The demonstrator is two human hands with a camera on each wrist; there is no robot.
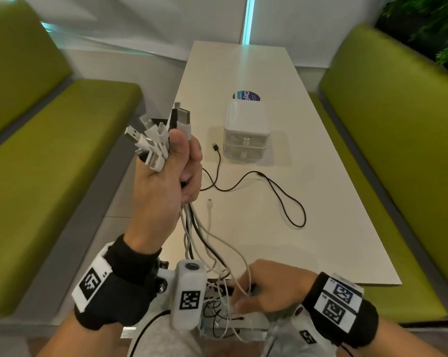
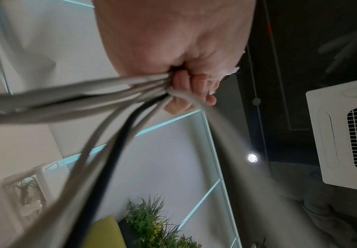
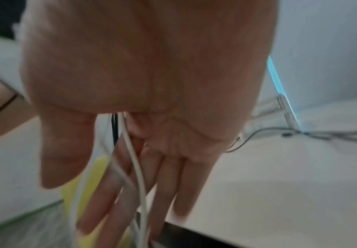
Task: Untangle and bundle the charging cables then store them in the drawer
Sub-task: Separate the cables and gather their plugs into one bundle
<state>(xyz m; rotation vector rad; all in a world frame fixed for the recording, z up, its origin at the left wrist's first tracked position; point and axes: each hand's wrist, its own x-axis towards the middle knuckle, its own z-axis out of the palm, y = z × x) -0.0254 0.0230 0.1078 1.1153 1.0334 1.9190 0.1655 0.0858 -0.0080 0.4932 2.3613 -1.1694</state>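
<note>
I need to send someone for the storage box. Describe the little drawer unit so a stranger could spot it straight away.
Start at the long pale table that runs between the two green benches. Near its middle, just this side of a round blue sticker, stands the small drawer unit. It is the only boxy thing on the table: translucent white, two stacked drawers, both closed, with a loose black cable lying in front of it.

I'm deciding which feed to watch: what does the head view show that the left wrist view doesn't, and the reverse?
Only the head view shows the USB plugs fanned above the left hand, the right hand in the tangled ends, the loose black cable on the table, and the closed drawer unit. Only the left wrist view shows the fingertips curled round the strands. Both show that hand gripping the cable bundle.
</note>
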